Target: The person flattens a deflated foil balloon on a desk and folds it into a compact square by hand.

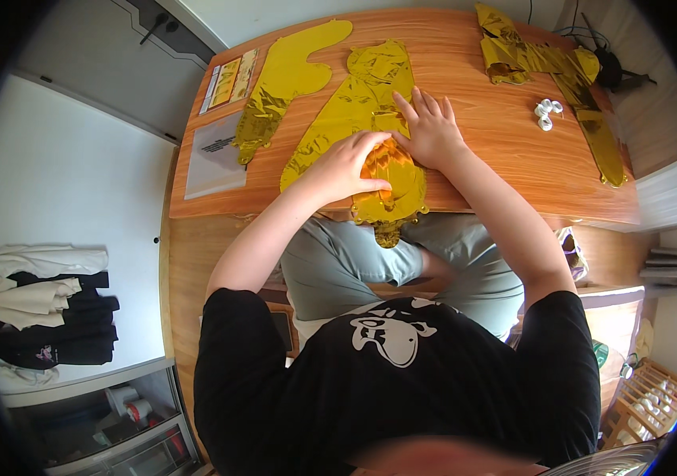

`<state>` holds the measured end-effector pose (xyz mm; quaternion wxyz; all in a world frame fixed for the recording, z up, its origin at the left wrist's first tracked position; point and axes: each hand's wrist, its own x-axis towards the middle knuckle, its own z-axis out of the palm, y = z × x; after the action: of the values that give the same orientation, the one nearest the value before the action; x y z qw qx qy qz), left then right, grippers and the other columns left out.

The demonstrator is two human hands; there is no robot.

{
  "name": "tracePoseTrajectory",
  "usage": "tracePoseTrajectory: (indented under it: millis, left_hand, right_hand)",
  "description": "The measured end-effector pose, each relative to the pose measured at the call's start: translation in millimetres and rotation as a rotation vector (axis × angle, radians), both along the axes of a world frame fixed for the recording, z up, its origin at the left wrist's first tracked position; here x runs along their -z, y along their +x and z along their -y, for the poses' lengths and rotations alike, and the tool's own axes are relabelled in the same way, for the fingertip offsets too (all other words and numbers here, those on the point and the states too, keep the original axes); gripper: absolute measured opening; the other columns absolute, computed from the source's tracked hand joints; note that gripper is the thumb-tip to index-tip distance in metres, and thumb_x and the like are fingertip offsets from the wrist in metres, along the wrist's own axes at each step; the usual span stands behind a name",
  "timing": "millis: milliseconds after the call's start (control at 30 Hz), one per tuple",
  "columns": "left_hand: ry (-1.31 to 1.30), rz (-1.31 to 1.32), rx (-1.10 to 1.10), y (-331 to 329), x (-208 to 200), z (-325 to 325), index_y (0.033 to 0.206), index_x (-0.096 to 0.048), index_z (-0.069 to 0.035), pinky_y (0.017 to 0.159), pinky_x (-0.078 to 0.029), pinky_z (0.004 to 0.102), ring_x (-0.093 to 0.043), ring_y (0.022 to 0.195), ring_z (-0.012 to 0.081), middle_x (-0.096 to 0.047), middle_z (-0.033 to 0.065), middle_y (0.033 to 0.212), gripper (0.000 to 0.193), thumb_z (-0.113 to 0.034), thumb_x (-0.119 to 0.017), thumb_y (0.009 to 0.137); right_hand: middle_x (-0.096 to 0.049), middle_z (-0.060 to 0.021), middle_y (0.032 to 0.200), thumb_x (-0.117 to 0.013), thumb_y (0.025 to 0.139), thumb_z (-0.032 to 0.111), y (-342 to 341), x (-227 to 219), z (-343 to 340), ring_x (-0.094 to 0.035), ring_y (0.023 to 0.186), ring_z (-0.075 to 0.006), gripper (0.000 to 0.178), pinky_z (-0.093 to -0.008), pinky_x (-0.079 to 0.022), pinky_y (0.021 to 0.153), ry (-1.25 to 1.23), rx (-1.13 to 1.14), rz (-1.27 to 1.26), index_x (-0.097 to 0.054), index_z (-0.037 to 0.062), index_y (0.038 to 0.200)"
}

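Note:
A flat, uninflated gold foil balloon (329, 131) lies across the middle of the wooden table, its lower end hanging over the near edge. My left hand (346, 168) rests on its near part, thumb and fingers apart in a curve, pressing on the foil. The wrinkled gold foil between them mirrors the hand in orange. On the right side of the balloon my right hand (432, 133) lies flat, palm down with fingers spread, partly on the foil edge and partly on the wood.
Another gold foil balloon (295, 65) lies at the far left, beside a printed card (230, 81) and a clear plastic bag (213, 163). Crumpled gold foil (584, 103) spreads along the right edge. Small white rolls (544, 115) sit near it. The table (497, 143) ends at my lap.

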<state>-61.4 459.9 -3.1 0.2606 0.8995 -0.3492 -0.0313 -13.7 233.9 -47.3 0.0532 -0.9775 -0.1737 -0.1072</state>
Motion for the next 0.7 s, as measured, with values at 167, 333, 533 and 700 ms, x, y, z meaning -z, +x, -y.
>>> tracePoseTrajectory:
  millis: [167, 333, 533, 700]
  left_hand:
    - [0.038, 0.081, -0.005, 12.7, 10.0, -6.3, 0.144, -0.045, -0.007, 0.12, -0.034, 0.0524, -0.053, 0.133, 0.0369, -0.056, 0.0183, 0.14, 0.092, -0.046, -0.09, 0.074]
    - [0.157, 0.198, -0.034, 15.7, 9.5, -5.0, 0.144, -0.045, -0.008, 0.125, -0.021, 0.061, -0.047, 0.139, 0.0369, -0.054, 0.0188, 0.142, 0.101, -0.057, -0.091, 0.068]
    - [0.207, 0.254, 0.003, 21.2, 11.7, -8.8, 0.144, -0.046, -0.006, 0.124, -0.023, 0.0603, -0.041, 0.143, 0.036, -0.052, 0.0153, 0.146, 0.105, -0.064, -0.087, 0.067]
    - [0.315, 0.291, -0.005, 25.5, 9.0, -5.0, 0.147, -0.045, -0.006, 0.124, -0.022, 0.0592, -0.037, 0.147, 0.0368, -0.048, 0.0148, 0.153, 0.112, -0.072, -0.083, 0.066]
  right_hand:
    - [-0.035, -0.0243, 0.163, -0.047, 0.102, 0.061, 2.4, 4.3, -1.0, -0.034, 0.151, -0.0376, 0.077, -0.0599, -0.022, 0.123, 0.014, -0.004, 0.028, -0.026, 0.0201, 0.164]
    - [-0.034, -0.0244, 0.163, -0.043, 0.102, 0.064, 3.7, 6.3, 0.9, -0.033, 0.151, -0.0373, 0.078, -0.0597, -0.021, 0.123, 0.013, 0.004, 0.019, -0.026, 0.0203, 0.164]
    - [-0.034, -0.0245, 0.163, -0.042, 0.102, 0.065, 3.7, 3.1, -2.1, -0.032, 0.152, -0.0372, 0.078, -0.0597, -0.02, 0.124, 0.02, -0.004, 0.018, -0.026, 0.02, 0.164]
    - [-0.033, -0.0248, 0.164, -0.042, 0.102, 0.065, 4.1, 3.4, 0.2, -0.031, 0.153, -0.0372, 0.078, -0.0601, -0.02, 0.124, 0.004, -0.003, 0.003, -0.026, 0.0201, 0.165]
